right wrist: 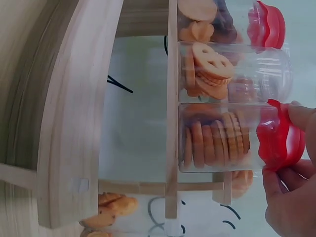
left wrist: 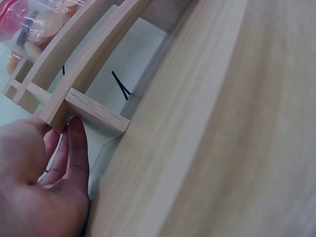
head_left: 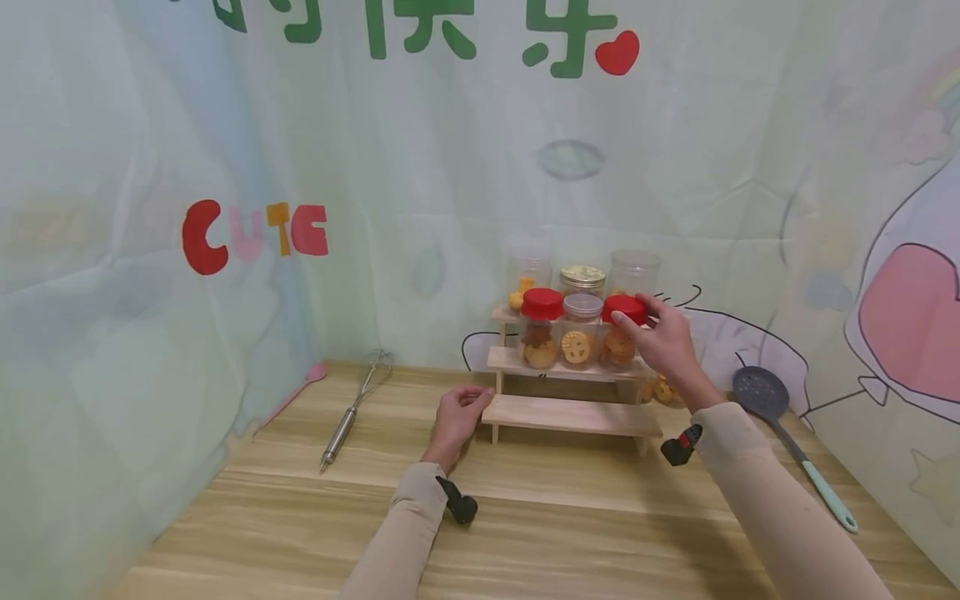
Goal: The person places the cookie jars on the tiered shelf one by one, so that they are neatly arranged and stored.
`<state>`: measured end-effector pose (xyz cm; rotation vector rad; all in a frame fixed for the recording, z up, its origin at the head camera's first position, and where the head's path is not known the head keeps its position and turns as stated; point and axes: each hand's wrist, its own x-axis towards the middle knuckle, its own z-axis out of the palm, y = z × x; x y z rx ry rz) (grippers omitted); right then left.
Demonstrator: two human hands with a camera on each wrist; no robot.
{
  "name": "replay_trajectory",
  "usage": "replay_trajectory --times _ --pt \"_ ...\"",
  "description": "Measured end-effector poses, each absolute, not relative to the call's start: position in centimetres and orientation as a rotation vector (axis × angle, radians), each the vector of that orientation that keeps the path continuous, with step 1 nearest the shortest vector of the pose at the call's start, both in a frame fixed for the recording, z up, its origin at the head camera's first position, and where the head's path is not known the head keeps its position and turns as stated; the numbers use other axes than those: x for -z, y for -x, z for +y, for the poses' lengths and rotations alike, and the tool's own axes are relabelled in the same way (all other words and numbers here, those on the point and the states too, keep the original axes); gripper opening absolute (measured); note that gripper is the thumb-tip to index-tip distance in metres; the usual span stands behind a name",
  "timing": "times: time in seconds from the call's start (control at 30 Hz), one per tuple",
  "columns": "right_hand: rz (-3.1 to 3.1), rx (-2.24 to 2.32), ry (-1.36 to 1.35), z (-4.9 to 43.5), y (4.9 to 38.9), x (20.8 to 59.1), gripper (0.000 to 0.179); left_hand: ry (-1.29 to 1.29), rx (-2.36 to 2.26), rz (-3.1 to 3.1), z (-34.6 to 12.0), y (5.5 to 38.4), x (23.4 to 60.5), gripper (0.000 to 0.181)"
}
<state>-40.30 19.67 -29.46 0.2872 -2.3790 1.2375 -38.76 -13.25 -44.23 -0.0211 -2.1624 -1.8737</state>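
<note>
Jar (head_left: pixel 618 345) at middle-shelf right looks light, slick, its cookies (right wrist: pixel 217 140) brittle; we'd grip the body. Right hand (head_left: pixel 667 343) pinches its red lid (head_left: pixel 624 309), left hand (head_left: pixel 459 419) the rack's (head_left: pixel 570 414) near-left end.

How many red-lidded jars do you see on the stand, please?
2: the left jar and the right jar, toward opposite ends of the middle shelf, the right one's lid pinched by the right hand. More may hide behind that hand.
</note>
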Motion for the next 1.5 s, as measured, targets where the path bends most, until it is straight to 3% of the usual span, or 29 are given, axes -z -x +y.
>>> replay_trajectory --times 0.33,0.7,0.97,1.5 --pt "-2.337 -1.266 -0.299 19.3 40.2 29.7 0.077 0.018 1.858 -2.172 -13.3 38.9 44.3 0.032" --pt "-2.387 -1.215 -0.288 21.5 39.5 29.6 0.089 0.024 1.873 -2.166 -13.0 38.9 44.3 0.033" --pt "-2.351 -1.201 -0.276 24.1 39.2 29.3 0.081 0.013 1.861 -2.172 -13.1 39.1 44.5 0.032" --pt "-2.346 -1.326 0.010 28.8 40.4 30.5 0.092 0.003 1.869 -2.167 -13.2 39.0 44.5 0.032"
